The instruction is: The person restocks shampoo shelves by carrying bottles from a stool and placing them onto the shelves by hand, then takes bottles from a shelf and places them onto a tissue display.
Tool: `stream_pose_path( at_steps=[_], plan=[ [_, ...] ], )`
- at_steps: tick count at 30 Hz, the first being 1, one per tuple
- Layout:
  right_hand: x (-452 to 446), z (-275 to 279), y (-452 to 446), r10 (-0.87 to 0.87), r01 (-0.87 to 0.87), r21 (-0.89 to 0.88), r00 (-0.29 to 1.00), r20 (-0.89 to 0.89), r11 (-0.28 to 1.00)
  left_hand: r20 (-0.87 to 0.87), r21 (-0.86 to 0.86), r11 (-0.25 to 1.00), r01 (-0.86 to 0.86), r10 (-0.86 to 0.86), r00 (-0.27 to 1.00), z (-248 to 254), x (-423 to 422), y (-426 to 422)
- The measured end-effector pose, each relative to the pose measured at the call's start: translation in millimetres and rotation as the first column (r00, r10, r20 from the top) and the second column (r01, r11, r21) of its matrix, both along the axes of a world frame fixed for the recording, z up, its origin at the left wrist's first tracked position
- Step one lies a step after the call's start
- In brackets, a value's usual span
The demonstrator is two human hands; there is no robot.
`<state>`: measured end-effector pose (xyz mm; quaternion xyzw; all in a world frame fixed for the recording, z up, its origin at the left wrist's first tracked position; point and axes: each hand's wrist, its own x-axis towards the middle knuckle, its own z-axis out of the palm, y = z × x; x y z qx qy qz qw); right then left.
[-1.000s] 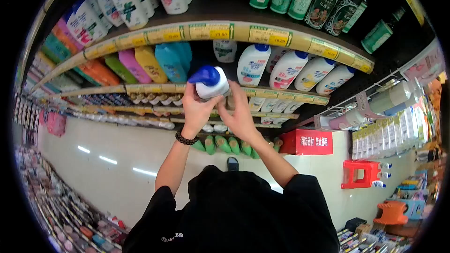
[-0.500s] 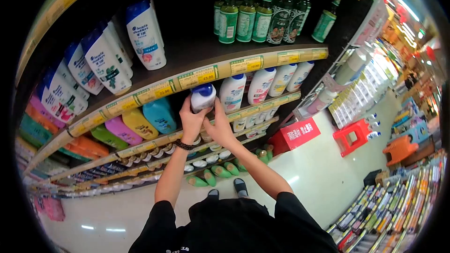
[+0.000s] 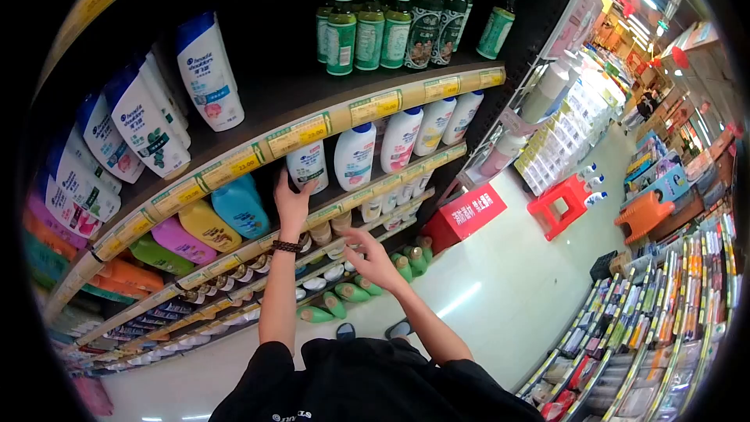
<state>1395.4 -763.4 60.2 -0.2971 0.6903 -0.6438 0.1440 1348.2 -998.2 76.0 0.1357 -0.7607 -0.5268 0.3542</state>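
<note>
My left hand (image 3: 292, 202), with a dark beaded bracelet at the wrist, grips the lower part of a white shampoo bottle (image 3: 307, 162). The bottle is upright on the second shelf, its top hidden behind the shelf edge above. To its right stands another white shampoo bottle (image 3: 355, 156) with a blue cap. My right hand (image 3: 375, 258) is lower and to the right, fingers apart and slightly bent, holding nothing. It hovers in front of the lower shelves. A blue bottle (image 3: 240, 207) lies to the left of my left hand.
Above, the upper shelf (image 3: 258, 129) carries tilted shampoo bottles (image 3: 211, 70) and several green glass bottles (image 3: 341, 35). Green bottles (image 3: 351, 291) line the bottom. A red box (image 3: 466, 215) and a red stool (image 3: 558, 207) stand on the floor at right.
The shampoo bottle has gone from both hands, tilted at the shelf front, to upright on the shelf in my left hand. My right hand has let go and moved down. The view has shifted right.
</note>
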Motion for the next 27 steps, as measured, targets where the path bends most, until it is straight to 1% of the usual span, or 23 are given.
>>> stream_pose_path(
  at_steps=[2,5,7,8,9,11,12,13,15,17,18,19,21,23,24,25,27],
  plan=[
    [5.8,-13.4,20.8,-0.031,0.032,-0.004,0.996,0.083,0.999,0.049,0.026,1.0,-0.011,0.009,0.999,5.2,2.2,5.7],
    [14.2,-36.7,51.6,-0.074,0.082,-0.025,0.968,0.238,0.996,0.049,0.095,0.993,0.067,-0.072,0.996,6.8,-1.1,3.7],
    [17.3,-45.4,67.1,-0.112,0.134,-0.051,0.943,0.314,0.99,-0.025,0.137,0.989,0.062,-0.059,0.998,4.1,-3.2,5.4],
    [18.5,-47.7,73.2,-0.135,0.15,-0.023,0.935,0.327,0.988,-0.063,0.157,0.985,0.066,-0.056,0.996,2.4,-5.0,6.6],
    [17.9,-53.3,76.4,-0.126,0.139,-0.02,0.937,0.326,0.99,-0.112,0.218,0.971,0.096,-0.073,0.991,0.6,-6.5,5.3],
    [17.2,-67.8,89.6,-0.143,0.151,0.0,0.934,0.327,0.989,-0.015,0.144,0.989,0.038,-0.037,0.999,6.3,-1.8,4.8],
    [18.0,-70.6,94.7,-0.145,0.156,-0.01,0.934,0.326,0.988,0.005,0.081,0.997,0.013,-0.014,1.0,4.1,-2.0,3.6],
    [17.8,-74.2,100.2,-0.143,0.153,0.001,0.92,0.365,0.988,0.022,0.016,1.0,-0.011,0.011,1.0,1.3,-3.2,1.4],
    [13.2,-88.2,112.8,-0.083,0.105,-0.035,0.915,0.395,0.994,-0.038,0.041,0.999,0.013,-0.012,0.999,2.4,-3.9,2.1],
    [9.3,-90.2,124.7,-0.101,0.115,-0.012,0.909,0.405,0.993,0.015,-0.094,0.995,-0.022,0.024,1.0,2.6,-4.3,-1.7],
    [7.4,-87.1,132.4,-0.107,0.118,-0.002,0.909,0.402,0.993,-0.012,-0.037,0.999,0.006,-0.006,1.0,-7.0,-7.5,-8.7],
    [3.5,-86.7,139.4,-0.111,0.118,0.006,0.911,0.398,0.993,-0.011,0.003,1.0,0.015,-0.015,1.0,-1.0,-6.1,-5.3],
    [-4.3,-95.8,153.5,-0.124,0.133,0.007,0.903,0.411,0.991,-0.03,0.074,0.997,0.009,-0.007,1.0,-4.3,-7.6,-4.0],
    [-9.8,-94.1,174.7,-0.133,0.134,0.03,0.887,0.442,0.991,0.033,0.061,0.998,0.008,-0.01,0.999,-4.1,-6.2,-2.2],
    [-13.5,-103.2,185.5,-0.127,0.133,0.012,0.911,0.392,0.991,0.034,0.046,0.999,-0.004,0.003,0.999,-9.1,-7.0,-6.0],
    [-15.0,-102.0,198.0,-0.154,0.154,0.033,0.905,0.396,0.988,0.049,-0.015,0.995,-0.101,0.102,0.994,-8.8,-6.2,-0.3],
    [-18.2,-96.3,225.1,-0.193,0.177,0.076,0.897,0.398,0.981,-0.055,-0.078,0.963,-0.259,0.255,0.965,-7.5,-0.2,23.0]
  ],
)
